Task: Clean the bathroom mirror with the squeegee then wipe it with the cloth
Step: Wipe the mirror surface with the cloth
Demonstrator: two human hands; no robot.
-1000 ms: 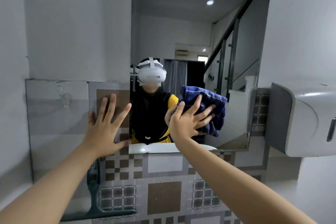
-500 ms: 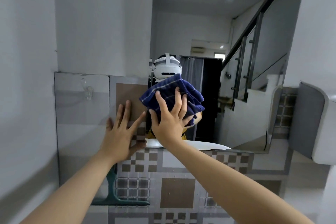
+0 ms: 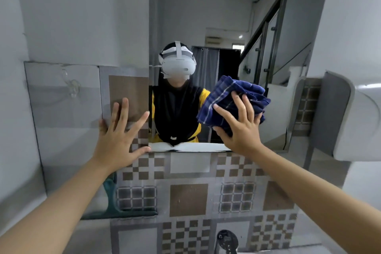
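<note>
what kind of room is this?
Likely a home bathroom or wash area: a wall mirror above patterned tiles, a white wall dispenser at right, and a green squeegee leaning below.

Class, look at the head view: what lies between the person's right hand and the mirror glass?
The bunched blue cloth. The right hand presses it flat against the mirror, fingers spread, so no skin meets glass there.

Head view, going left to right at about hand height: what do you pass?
Clear wall hook → left hand flat on the tiled wall → mirror with the person's reflection → blue cloth pressed to the glass by the right hand → grey wall dispenser.
</note>
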